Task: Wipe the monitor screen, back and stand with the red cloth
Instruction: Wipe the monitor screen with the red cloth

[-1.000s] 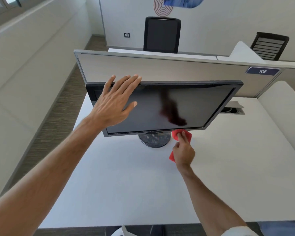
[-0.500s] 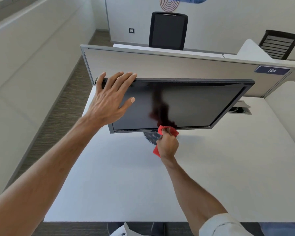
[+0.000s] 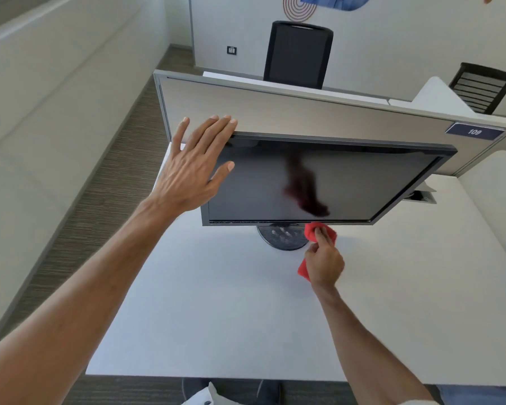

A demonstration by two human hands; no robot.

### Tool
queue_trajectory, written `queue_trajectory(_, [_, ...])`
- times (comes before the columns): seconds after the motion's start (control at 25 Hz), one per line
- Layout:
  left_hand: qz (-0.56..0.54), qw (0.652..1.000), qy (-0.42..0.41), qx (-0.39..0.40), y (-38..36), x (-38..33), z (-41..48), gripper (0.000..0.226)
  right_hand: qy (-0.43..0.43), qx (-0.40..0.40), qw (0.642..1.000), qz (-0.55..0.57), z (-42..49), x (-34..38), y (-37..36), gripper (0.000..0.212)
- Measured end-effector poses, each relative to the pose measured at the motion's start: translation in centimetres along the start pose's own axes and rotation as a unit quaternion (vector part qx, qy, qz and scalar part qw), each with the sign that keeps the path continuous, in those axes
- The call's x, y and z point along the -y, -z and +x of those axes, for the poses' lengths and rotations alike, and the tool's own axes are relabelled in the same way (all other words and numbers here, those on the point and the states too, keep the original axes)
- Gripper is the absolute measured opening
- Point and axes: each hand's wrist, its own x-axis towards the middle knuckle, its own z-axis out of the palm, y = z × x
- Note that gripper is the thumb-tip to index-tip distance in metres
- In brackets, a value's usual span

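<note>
The monitor [image 3: 319,182] stands on a round base [image 3: 281,238] near the far edge of the white counter [image 3: 216,311], its dark screen tilted down toward the viewer. The red cloth [image 3: 310,233] is bunched at the monitor's lower edge, just right of the base. The right hand [image 3: 323,263] has its grip clamped round the cloth, and a loose end shows below the palm. The left hand [image 3: 193,168] lies flat on the upper left corner, grip apart, with straight fingers reaching the top edge. The counter stretches wide in front and to the right. A grey partition [image 3: 304,112] labelled 109 [image 3: 473,132] stands close behind. A cable hatch [image 3: 419,196] sits beside the monitor's right corner. Beyond are two black chairs [image 3: 298,54] [image 3: 479,86], with striped carpet [image 3: 100,185] to the left
</note>
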Motion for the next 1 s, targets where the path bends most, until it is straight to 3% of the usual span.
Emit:
queue_trajectory(0.16, [-0.028,1.0,-0.014,-0.004,0.2,0.6,-0.8,0.071,-0.007,0.046,0.998,-0.03,1.1,2.8,-0.3,0.057])
queue_trajectory(0.36, [-0.076,0.997,0.001,-0.02,-0.2,0.1,-0.6,0.072,0.008,0.105,0.993,-0.054,-1.8,9.3,-2.6,0.038])
queue_trajectory(0.64, [-0.065,0.998,0.003,-0.018,-0.2,-0.1,-0.9,0.076,0.261,0.127,0.957,0.0,-6.2,12.5,-3.8,0.055])
queue_trajectory(0.84, [-0.05,0.999,-0.003,0.006,0.2,0.1,-0.7,0.077,0.143,0.035,0.988,0.045,-5.0,6.5,-2.2,0.048])
queue_trajectory(1.0, [-0.051,0.998,0.017,0.013,0.3,-0.3,-0.6,0.078,0.049,0.047,0.997,0.032,-3.0,6.4,-2.2,0.057])
